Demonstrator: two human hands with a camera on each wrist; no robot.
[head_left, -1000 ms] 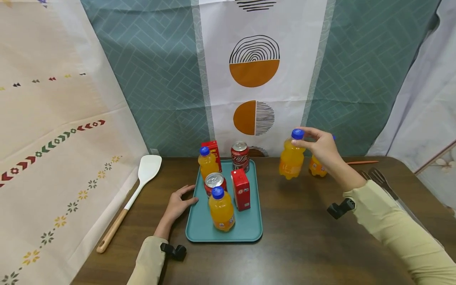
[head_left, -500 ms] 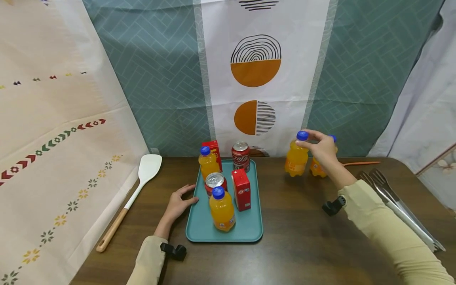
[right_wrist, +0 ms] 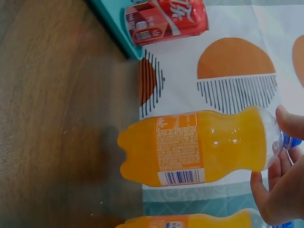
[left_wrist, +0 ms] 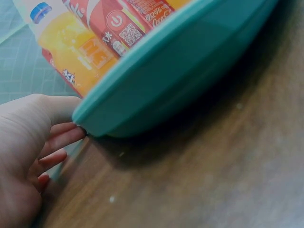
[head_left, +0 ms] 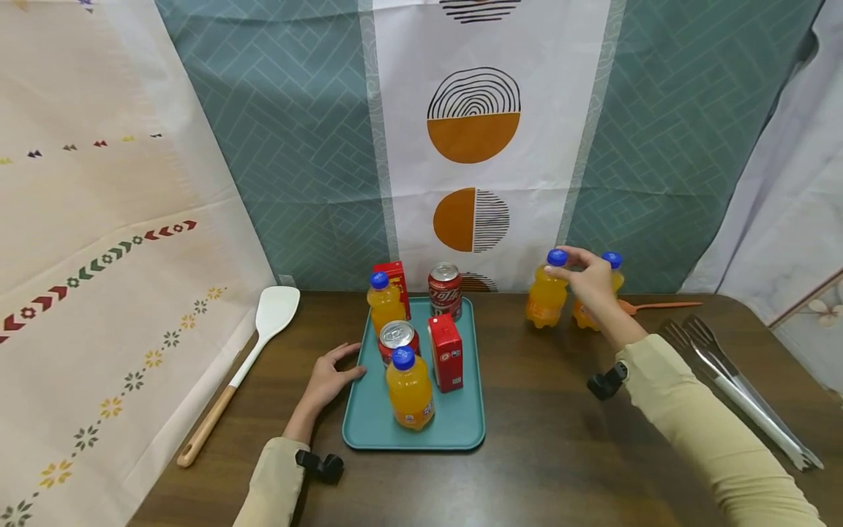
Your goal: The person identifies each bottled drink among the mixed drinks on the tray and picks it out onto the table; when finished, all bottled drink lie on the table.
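At the back right, my right hand (head_left: 590,278) pinches an orange drink bottle (head_left: 546,298) by its neck, just under the blue cap. The bottle is upright, its base at or close to the table; contact is hard to tell. In the right wrist view thumb and fingers of the hand (right_wrist: 285,178) surround the neck of the bottle (right_wrist: 228,142). My left hand (head_left: 327,377) holds the left rim of the teal tray (head_left: 454,433); the left wrist view shows the thumb and fingers of the hand (left_wrist: 28,147) at the rim of the tray (left_wrist: 156,80).
On the tray stand two orange bottles (head_left: 410,391), two red cans (head_left: 445,291) and two red cartons (head_left: 446,355). Another orange bottle (head_left: 615,277) stands behind my right hand. An orange utensil (head_left: 665,304) and metal tongs (head_left: 737,388) lie at right, a white spatula (head_left: 275,311) at left.
The held bottle has moved slightly right and then down, beside the other bottle. My right forearm has shifted left, uncovering more of the tongs. My left hand stays at the tray.
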